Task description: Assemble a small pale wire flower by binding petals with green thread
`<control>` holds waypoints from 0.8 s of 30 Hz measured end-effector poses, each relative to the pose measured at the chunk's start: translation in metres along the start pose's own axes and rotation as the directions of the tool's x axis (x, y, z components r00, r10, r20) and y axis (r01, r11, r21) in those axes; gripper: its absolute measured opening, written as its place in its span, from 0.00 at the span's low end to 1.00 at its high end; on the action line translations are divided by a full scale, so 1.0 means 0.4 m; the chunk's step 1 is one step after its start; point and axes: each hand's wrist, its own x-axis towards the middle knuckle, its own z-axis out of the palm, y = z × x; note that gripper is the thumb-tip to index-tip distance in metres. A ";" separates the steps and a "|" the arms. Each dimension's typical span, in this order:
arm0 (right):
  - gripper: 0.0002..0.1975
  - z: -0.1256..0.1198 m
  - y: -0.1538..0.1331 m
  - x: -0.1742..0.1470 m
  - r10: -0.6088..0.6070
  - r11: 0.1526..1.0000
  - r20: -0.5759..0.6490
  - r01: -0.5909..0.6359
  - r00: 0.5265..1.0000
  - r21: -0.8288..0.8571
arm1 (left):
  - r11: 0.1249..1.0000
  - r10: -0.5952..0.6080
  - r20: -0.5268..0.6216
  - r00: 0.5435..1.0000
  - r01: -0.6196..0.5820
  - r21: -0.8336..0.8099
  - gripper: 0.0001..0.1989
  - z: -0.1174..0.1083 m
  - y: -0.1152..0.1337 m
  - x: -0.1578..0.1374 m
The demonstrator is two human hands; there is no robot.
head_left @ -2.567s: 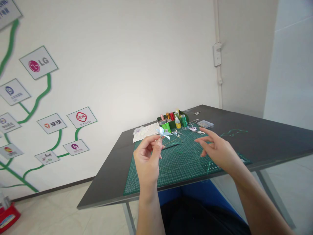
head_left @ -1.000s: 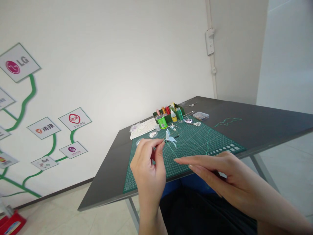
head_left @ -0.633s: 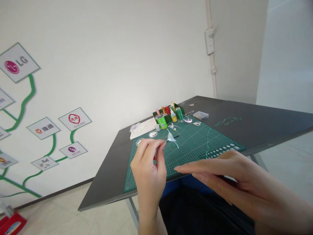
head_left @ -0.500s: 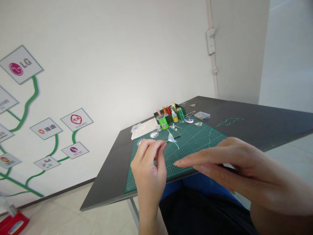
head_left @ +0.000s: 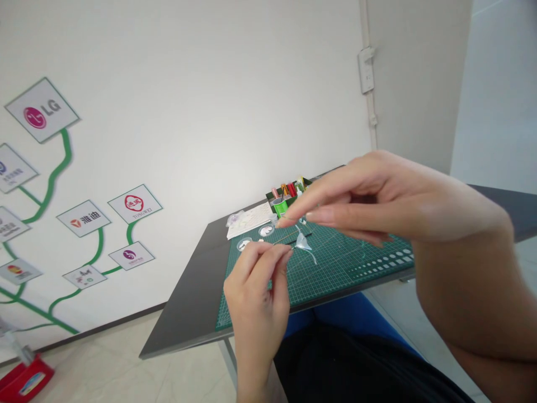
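Note:
My left hand (head_left: 260, 296) is closed in a pinch, low over the cutting mat. Between its fingertips is the thin stem of a pale blue, translucent flower-like piece (head_left: 302, 242), whose petal faces right and whose thin strands hang out from it. Above and to the right, my right hand (head_left: 369, 201) is raised with thumb and fingers drawn together, its fingertips pointing left. Anything between those fingers is too fine to make out. The right fingertips are apart from the flower piece.
A green cutting mat (head_left: 327, 274) covers part of the dark table (head_left: 184, 313). At the back are a green can (head_left: 279, 207), a box of bottles (head_left: 291, 190), a white sheet (head_left: 249, 221) and small round dishes (head_left: 265, 230). A red container (head_left: 29, 380) sits at the lower left.
My right hand has risen and moved left, from low beside the flower piece to above it. My left hand keeps its pinch on the stem, almost in place.

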 end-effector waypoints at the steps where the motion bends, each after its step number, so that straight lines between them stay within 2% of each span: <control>1: 0.13 -0.009 0.003 0.011 -0.029 1.000 0.023 0.029 0.999 -0.002 | 1.000 0.005 -0.006 1.000 -0.005 0.004 0.08 -0.001 0.001 0.001; 5: 0.15 -0.042 0.034 0.051 -0.162 0.987 0.125 0.158 0.979 0.038 | 0.998 0.040 -0.024 0.999 -0.039 0.038 0.08 -0.003 0.005 0.004; 8: 0.16 -0.056 0.067 0.076 -0.206 0.978 0.171 0.195 0.963 0.079 | 0.997 0.060 -0.025 0.998 -0.059 0.045 0.08 -0.004 0.007 0.004; 16: 0.17 -0.051 0.131 0.106 -0.126 0.986 0.183 0.102 0.975 0.133 | 0.996 0.080 -0.033 0.996 -0.079 0.043 0.07 -0.001 0.007 0.008; 24: 0.18 -0.026 0.193 0.092 -0.032 0.989 0.180 0.005 0.983 0.145 | 0.995 0.092 -0.039 0.995 -0.090 0.035 0.07 -0.001 0.011 0.014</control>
